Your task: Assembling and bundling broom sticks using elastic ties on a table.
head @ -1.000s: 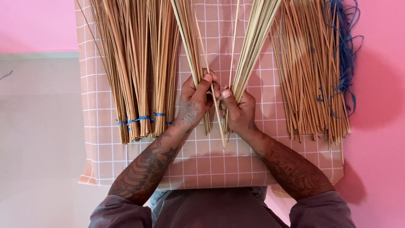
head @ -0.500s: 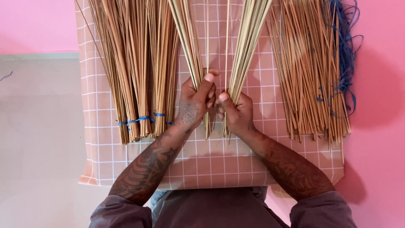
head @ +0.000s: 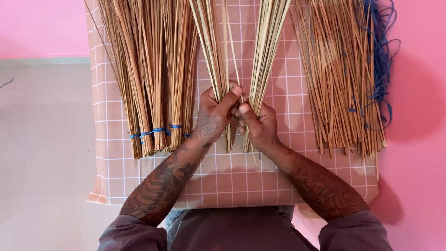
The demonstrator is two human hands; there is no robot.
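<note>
1. Pale grey floor (head: pixel 42 139) fills the left side, with a pink wall (head: pixel 37 28) above it.
2. Next comes a peach cloth with a white grid (head: pixel 241 181), spread flat; every bundle of sticks lies on it.
3. On the cloth's left part lies a tied bundle of tan sticks (head: pixel 148 69), its lower ends bound with blue string (head: pixel 155 132).
4. Just right of that, the left hand (head: pixel 214 116) is closed around a slim sheaf of sticks (head: pixel 209 42), thumb pressed across the front; the sheaf fans up and leftward from the grip, and its cut ends poke out below the hand.
5. Touching it, the right hand (head: pixel 260 125) is closed around a second sheaf of paler sticks (head: pixel 269 37), which leans up and to the right; the thumb points up toward the left thumb.
6. Between the two sheaves a few single thin sticks (head: pixel 228 51) rise from where the thumbs meet.
7. Further right lies a loose heap of sticks (head: pixel 341 79), untied, with tangled blue cord (head: pixel 381 60) along its right edge.
8. Pink surface (head: pixel 418 139) takes up the far right.
</note>
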